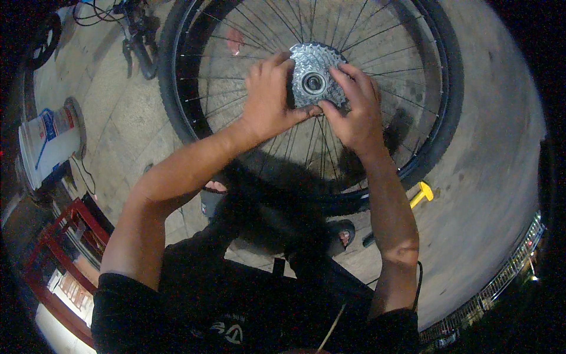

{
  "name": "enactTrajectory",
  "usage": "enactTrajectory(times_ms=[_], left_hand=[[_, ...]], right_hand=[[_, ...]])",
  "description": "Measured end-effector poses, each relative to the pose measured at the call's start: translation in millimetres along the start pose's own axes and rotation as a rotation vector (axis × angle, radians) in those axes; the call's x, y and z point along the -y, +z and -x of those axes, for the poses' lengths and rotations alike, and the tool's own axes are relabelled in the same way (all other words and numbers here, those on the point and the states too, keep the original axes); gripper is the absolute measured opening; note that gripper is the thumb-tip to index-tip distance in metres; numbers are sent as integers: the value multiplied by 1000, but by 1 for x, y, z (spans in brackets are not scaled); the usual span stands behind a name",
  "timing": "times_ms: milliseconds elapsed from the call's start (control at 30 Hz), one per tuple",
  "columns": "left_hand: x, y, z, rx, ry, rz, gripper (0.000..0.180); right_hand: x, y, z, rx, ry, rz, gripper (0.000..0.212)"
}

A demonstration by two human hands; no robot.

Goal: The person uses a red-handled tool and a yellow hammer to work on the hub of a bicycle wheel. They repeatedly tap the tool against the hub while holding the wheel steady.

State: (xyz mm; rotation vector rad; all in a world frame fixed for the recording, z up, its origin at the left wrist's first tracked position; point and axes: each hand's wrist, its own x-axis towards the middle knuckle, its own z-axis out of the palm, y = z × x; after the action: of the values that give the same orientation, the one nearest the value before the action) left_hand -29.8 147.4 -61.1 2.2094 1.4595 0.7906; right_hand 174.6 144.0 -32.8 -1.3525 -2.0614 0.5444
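Observation:
A silver bicycle cassette [327, 56] sits at the hub of a bicycle wheel [451, 88] with a black tire and thin spokes, which lies flat below me. My left hand [268, 94] grips the cassette's left edge, its thumb reaching along the lower rim. From the right, my right hand [358, 118] closes on the opposite edge, with fingers over the sprockets and thumb at the bottom. The two thumb tips almost meet beneath the round center opening. How the cassette rests on the hub underneath is hidden.
Right of the wheel's lower edge lies a yellow-headed tool [423, 193]. A white bucket [56, 141] stands at the left, near a red frame [62, 251]. Dark bicycle parts [141, 47] lie at the upper left. My sandaled foot [345, 235] is close to the tire.

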Motion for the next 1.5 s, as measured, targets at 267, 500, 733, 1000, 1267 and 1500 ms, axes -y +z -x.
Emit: enactTrajectory(times_ms=[267,500,733,1000,1267,1500], left_hand=[[3,3,1,-2,2,-2,98],[1,2,2,-8,-2,5,96],[3,3,3,25,-40,25,99],[-1,0,2,30,-65,26,97],[-1,1,0,45,-87,26,97],[-3,1,-2,73,-125,14,100]], right_hand=[[-5,3,3,1,22,-12,64],[-3,3,2,12,46,-13,66],[0,4,3,35,73,21,63],[2,1,1,51,77,41,63],[-1,2,3,50,82,15,63],[2,1,3,36,83,36,64]])
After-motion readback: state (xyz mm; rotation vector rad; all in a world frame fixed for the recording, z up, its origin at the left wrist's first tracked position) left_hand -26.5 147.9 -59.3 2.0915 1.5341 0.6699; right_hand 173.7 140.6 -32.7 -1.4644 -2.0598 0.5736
